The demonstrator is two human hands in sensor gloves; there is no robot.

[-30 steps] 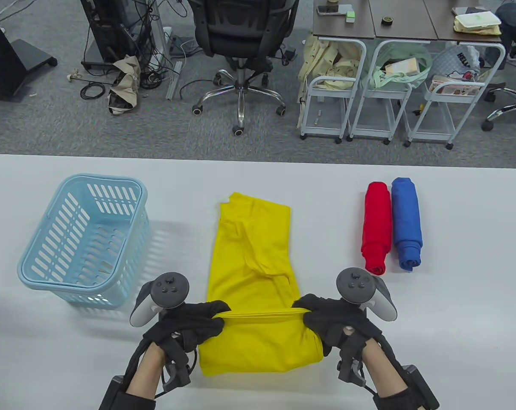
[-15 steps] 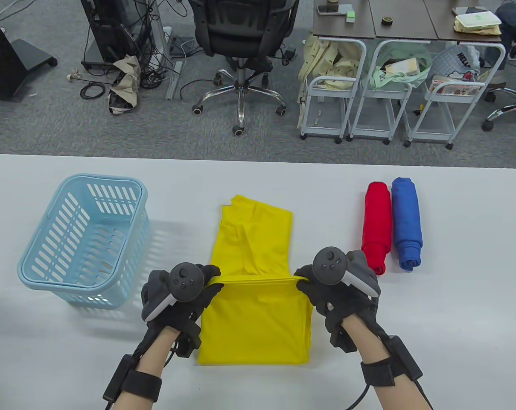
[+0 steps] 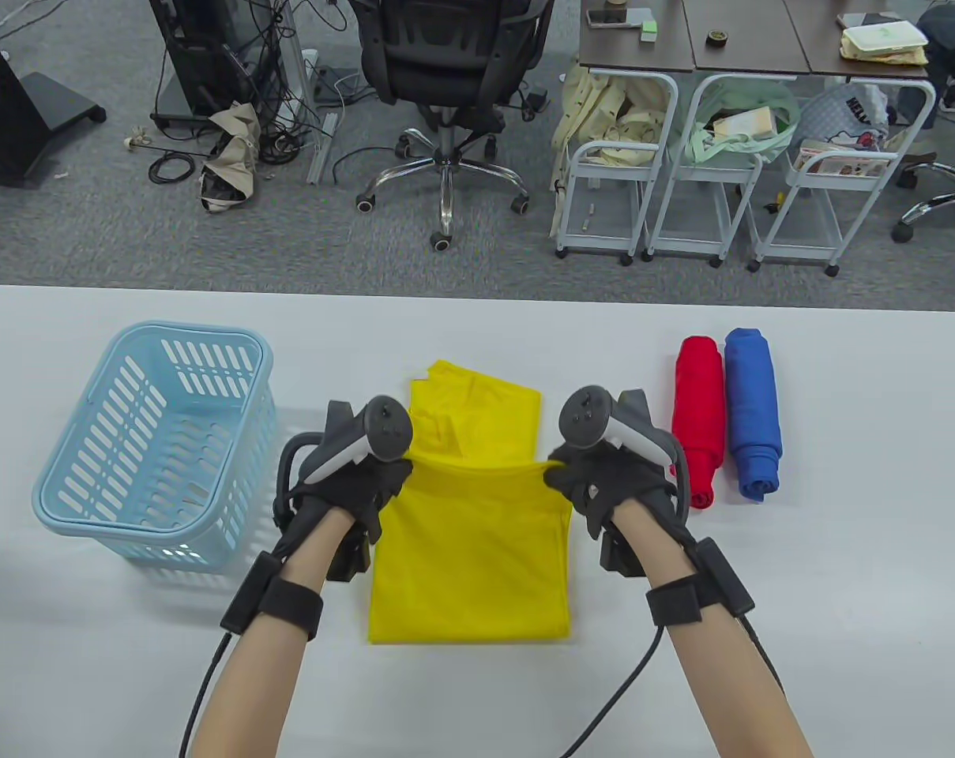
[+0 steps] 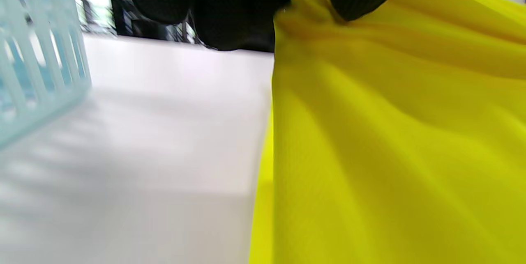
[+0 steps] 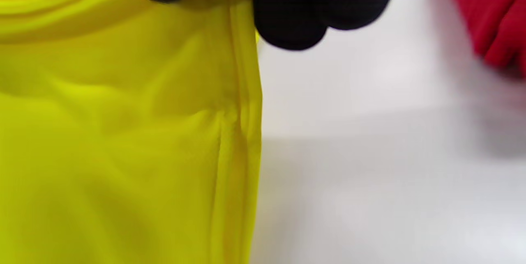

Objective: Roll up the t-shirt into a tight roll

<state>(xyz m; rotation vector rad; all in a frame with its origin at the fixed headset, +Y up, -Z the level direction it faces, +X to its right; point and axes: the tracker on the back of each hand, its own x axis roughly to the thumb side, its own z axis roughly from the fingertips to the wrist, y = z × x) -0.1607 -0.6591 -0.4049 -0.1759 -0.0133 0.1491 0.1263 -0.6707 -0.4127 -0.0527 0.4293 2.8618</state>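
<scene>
Pinching the folded edge of the yellow t-shirt at the table centre, left hand at 9 o'clock, right hand at 3, I am aiming to lay it level and taut

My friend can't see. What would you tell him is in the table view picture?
Two gloved hands, left hand and right hand, pinch the edge of a yellow t-shirt and fold it away on a white table. A blue basket sits left; a red roll and blue roll lie right.
</scene>
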